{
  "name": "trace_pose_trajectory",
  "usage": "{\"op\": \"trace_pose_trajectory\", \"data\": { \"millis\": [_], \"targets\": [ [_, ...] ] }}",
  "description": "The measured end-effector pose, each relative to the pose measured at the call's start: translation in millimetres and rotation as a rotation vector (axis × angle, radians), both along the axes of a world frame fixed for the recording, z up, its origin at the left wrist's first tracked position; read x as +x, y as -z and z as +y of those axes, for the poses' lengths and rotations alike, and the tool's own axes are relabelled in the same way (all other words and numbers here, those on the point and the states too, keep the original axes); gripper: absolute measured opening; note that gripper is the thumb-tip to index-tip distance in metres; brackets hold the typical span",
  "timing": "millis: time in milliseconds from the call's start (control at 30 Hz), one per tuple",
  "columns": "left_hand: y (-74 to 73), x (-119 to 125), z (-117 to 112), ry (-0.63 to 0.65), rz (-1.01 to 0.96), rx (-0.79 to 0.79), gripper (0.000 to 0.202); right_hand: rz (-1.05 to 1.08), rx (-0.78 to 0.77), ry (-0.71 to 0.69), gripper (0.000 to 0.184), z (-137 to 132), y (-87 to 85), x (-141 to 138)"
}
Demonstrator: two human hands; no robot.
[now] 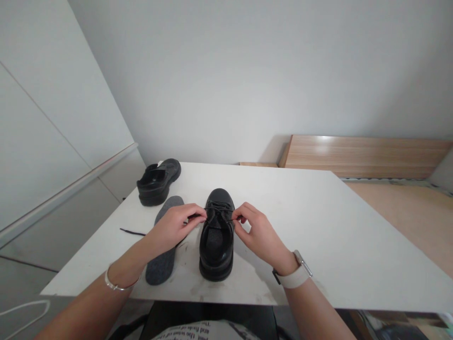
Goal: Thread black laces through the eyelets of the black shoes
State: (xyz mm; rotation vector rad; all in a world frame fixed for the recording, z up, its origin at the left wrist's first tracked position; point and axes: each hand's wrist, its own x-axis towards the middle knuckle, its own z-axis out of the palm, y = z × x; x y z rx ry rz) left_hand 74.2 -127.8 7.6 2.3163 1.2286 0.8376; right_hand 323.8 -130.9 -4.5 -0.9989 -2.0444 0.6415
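Observation:
A black lace-up shoe (216, 255) stands upright on the white table, its toe pointing away from me. At its left side my left hand (186, 222) pinches the shoelace between thumb and fingers. My right hand (251, 226) grips the lace on the other side, just right of the eyelets. Black laces (219, 208) cross over the tongue between both hands. A loose lace end (131, 231) trails on the table left of my left wrist. Beneath my left forearm lies a grey insole (161, 269), partly covered by the arm.
Another black shoe (155, 184) sits at the table's far left corner. The white table (300, 212) has its front edge close to my body. White cabinet panels (46, 141) flank the left, and a wooden bed headboard (354, 151) stands behind to the right.

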Motion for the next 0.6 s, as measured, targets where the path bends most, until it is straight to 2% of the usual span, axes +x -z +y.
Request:
{"op": "trace_pose_trajectory", "data": {
  "millis": [100,267,467,600],
  "targets": [
    [4.2,0.5,-0.3,-0.041,-0.076,-0.039,0.019,0.0,0.005,-0.003,0.017,-0.1,0.2,-0.5],
    [12.3,0.4,2.0,-0.117,-0.09,0.021,0.02,-0.016,0.038,0.033,0.017,2.5,2.1,-2.3],
    [12.9,2.9,-0.3,-0.093,-0.107,0.048,0.02,-0.026,0.061,0.025,0.018,0.5,2.0,-2.3],
    [16.8,4.9,-0.2,-0.133,-0.127,0.061,0.02,-0.056,0.071,0.03,0.018,-1.5,1.6,-1.7]
  ]
}}
